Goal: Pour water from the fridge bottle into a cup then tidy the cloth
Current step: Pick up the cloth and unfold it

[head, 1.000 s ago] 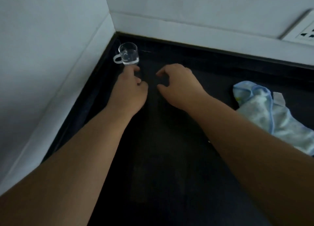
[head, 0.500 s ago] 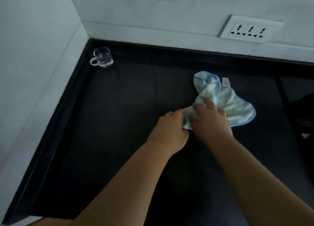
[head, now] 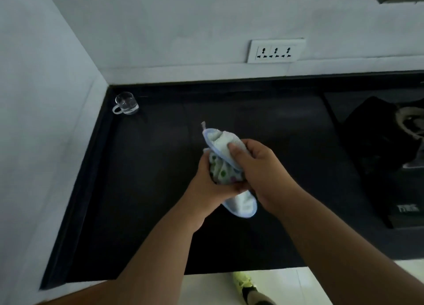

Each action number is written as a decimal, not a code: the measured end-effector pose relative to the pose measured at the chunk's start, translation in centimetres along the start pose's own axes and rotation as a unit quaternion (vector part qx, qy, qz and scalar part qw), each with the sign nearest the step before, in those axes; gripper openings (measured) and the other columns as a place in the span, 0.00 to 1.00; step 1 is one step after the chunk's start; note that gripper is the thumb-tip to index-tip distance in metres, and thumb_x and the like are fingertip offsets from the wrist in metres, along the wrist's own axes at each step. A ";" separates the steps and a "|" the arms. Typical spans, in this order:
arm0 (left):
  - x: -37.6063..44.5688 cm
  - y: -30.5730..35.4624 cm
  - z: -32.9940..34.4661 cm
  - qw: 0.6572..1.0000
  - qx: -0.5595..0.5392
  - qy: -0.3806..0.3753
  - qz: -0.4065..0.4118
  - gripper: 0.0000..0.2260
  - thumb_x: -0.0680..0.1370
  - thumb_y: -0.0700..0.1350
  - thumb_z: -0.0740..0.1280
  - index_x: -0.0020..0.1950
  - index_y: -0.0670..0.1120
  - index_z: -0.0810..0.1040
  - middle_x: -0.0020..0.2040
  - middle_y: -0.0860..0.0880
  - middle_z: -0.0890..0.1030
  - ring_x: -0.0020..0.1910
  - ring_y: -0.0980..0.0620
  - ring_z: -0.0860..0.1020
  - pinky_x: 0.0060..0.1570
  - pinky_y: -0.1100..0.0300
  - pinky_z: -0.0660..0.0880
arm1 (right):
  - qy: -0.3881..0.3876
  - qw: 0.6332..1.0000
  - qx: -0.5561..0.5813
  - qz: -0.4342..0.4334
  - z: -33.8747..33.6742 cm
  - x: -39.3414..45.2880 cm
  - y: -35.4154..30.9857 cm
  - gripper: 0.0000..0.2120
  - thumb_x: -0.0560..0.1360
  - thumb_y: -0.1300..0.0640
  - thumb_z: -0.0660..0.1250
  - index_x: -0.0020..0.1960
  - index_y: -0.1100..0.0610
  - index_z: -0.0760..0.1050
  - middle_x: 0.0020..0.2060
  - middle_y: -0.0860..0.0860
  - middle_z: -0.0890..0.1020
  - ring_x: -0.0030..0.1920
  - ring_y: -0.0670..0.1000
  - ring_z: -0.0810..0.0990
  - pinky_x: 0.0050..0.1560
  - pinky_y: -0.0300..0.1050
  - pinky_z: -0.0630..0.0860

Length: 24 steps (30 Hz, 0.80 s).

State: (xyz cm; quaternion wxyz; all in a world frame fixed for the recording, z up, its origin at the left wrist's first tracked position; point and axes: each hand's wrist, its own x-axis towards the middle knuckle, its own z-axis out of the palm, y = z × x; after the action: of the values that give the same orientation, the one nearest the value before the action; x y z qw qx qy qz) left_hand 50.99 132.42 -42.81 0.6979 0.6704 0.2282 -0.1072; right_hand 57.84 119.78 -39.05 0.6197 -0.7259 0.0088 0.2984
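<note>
A small white cloth (head: 223, 144) with a blue hem and coloured dots is lifted off the black counter (head: 142, 190), bunched between both hands. My left hand (head: 206, 185) grips its lower part from the left. My right hand (head: 257, 169) grips its upper part, thumb pressed on the white side. One blue-edged end hangs below the hands. A clear glass cup (head: 126, 104) with a handle and some water stands in the counter's far left corner. No bottle is in view.
White walls close the counter at the left and back, with a triple socket plate (head: 276, 51) on the back wall. A black bag or appliance (head: 378, 139) sits at the right. The counter's front edge and pale floor show below, with a shoe (head: 246, 284).
Both hands left the cup in the corner, moved right to the cloth lying on the counter, took hold of it and raised it into a bunch. The view has pulled back.
</note>
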 end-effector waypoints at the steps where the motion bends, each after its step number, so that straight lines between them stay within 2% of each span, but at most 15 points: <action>1: -1.1 -0.2 -0.2 1.000 -0.017 -0.011 -0.005 0.47 0.63 0.42 0.86 0.76 0.57 0.67 0.65 0.51 0.83 0.64 0.50 0.82 0.64 0.48 0.79 | -0.014 0.998 0.054 0.015 0.1 -1.1 -0.3 0.10 0.83 0.46 0.67 0.58 0.50 0.82 0.51 0.52 0.89 0.52 0.53 0.89 0.57 0.58 0.85; 3: -3.5 -0.4 -0.6 1.000 -0.019 0.003 -0.010 0.36 0.67 0.39 0.83 0.70 0.55 0.74 0.61 0.50 0.85 0.63 0.48 0.83 0.63 0.47 0.79 | -0.030 0.994 0.106 0.023 0.2 -3.4 -0.6 0.10 0.84 0.48 0.66 0.59 0.53 0.82 0.51 0.53 0.89 0.53 0.55 0.89 0.58 0.58 0.84; 5: -6.0 -0.2 -0.7 0.997 0.029 0.073 -0.010 0.20 0.74 0.39 0.77 0.61 0.57 0.78 0.55 0.52 0.86 0.58 0.49 0.85 0.61 0.47 0.81 | -0.019 0.996 0.090 0.002 0.2 -5.8 -0.4 0.10 0.84 0.48 0.65 0.59 0.51 0.81 0.51 0.52 0.89 0.52 0.54 0.89 0.57 0.58 0.85; 6: -7.4 0.0 -0.7 0.993 0.047 0.106 -0.004 0.16 0.77 0.40 0.74 0.59 0.59 0.79 0.53 0.54 0.86 0.56 0.51 0.85 0.60 0.46 0.82 | -0.007 0.997 0.072 -0.011 0.1 -7.1 -0.2 0.08 0.84 0.48 0.65 0.59 0.49 0.81 0.51 0.51 0.88 0.52 0.53 0.89 0.57 0.58 0.85; 8: -10.4 1.6 -0.7 0.988 0.046 0.142 0.032 0.17 0.79 0.40 0.69 0.57 0.62 0.78 0.51 0.57 0.86 0.52 0.56 0.85 0.56 0.50 0.82 | 0.024 0.998 0.053 -0.034 -0.1 -9.7 0.1 0.07 0.84 0.48 0.65 0.60 0.45 0.79 0.52 0.49 0.88 0.51 0.50 0.89 0.54 0.56 0.86; 10: -13.6 3.5 -0.8 0.984 0.077 0.144 0.070 0.18 0.79 0.40 0.68 0.57 0.65 0.77 0.50 0.62 0.85 0.48 0.63 0.84 0.50 0.58 0.80 | 0.050 0.997 0.043 -0.046 -0.5 -12.7 0.1 0.08 0.85 0.50 0.64 0.62 0.42 0.77 0.54 0.48 0.86 0.51 0.49 0.88 0.51 0.54 0.87; 13: -18.1 6.1 -0.4 0.974 0.169 0.105 0.104 0.19 0.78 0.43 0.69 0.59 0.67 0.76 0.49 0.66 0.83 0.46 0.67 0.82 0.45 0.62 0.78 | 0.083 0.994 0.001 -0.075 -1.2 -17.2 -0.3 0.14 0.85 0.53 0.63 0.67 0.37 0.74 0.58 0.45 0.83 0.53 0.48 0.87 0.46 0.49 0.87; 15: -20.5 7.9 0.2 0.968 0.208 0.082 0.116 0.20 0.77 0.41 0.70 0.58 0.67 0.75 0.49 0.64 0.83 0.47 0.63 0.83 0.46 0.60 0.80 | 0.106 0.989 -0.022 -0.100 -1.9 -20.2 -0.9 0.15 0.85 0.53 0.64 0.66 0.35 0.75 0.57 0.42 0.83 0.53 0.45 0.86 0.48 0.50 0.87; 18: -23.4 10.1 1.8 0.959 0.251 0.025 0.129 0.23 0.75 0.39 0.72 0.57 0.67 0.74 0.50 0.59 0.83 0.46 0.59 0.84 0.42 0.59 0.81 | 0.120 0.987 -0.010 -0.106 -3.2 -25.2 -1.8 0.12 0.81 0.40 0.66 0.64 0.34 0.77 0.54 0.40 0.85 0.53 0.43 0.86 0.56 0.52 0.85; 20: -24.8 11.1 3.4 0.948 0.285 -0.031 0.137 0.24 0.74 0.39 0.73 0.56 0.67 0.72 0.51 0.57 0.83 0.46 0.59 0.84 0.41 0.60 0.82 | 0.129 0.982 -0.084 -0.107 -4.4 -28.1 -2.1 0.23 0.75 0.31 0.69 0.67 0.37 0.76 0.55 0.40 0.84 0.53 0.42 0.85 0.56 0.47 0.84; 21: -25.2 11.5 4.3 0.941 0.301 -0.064 0.139 0.25 0.73 0.39 0.74 0.57 0.67 0.72 0.52 0.57 0.83 0.46 0.61 0.84 0.43 0.60 0.82 | 0.147 0.972 -0.151 -0.104 -5.2 -29.4 -2.2 0.24 0.74 0.33 0.71 0.67 0.39 0.75 0.55 0.40 0.83 0.52 0.42 0.84 0.53 0.43 0.84; 22: -25.6 11.8 5.3 0.934 0.314 -0.102 0.137 0.27 0.72 0.41 0.76 0.60 0.68 0.71 0.54 0.57 0.83 0.48 0.63 0.83 0.46 0.61 0.81 | 0.173 0.959 -0.203 -0.101 -6.0 -30.7 -2.2 0.21 0.76 0.39 0.72 0.67 0.40 0.74 0.54 0.40 0.82 0.51 0.42 0.83 0.50 0.40 0.83; 24: -26.2 12.3 7.6 0.919 0.330 -0.174 0.131 0.31 0.72 0.43 0.77 0.68 0.66 0.70 0.59 0.59 0.81 0.53 0.65 0.83 0.54 0.61 0.81 | 0.235 0.937 -0.237 -0.103 -8.1 -33.1 -1.9 0.15 0.79 0.50 0.72 0.63 0.41 0.75 0.50 0.41 0.82 0.46 0.40 0.82 0.41 0.34 0.79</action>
State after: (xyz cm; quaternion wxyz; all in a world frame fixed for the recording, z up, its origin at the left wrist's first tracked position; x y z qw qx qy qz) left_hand 35.03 121.82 -19.81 0.4740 0.8571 -0.0348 -0.1988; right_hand 34.76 101.11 -22.23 0.4375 -0.8979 0.0088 0.0475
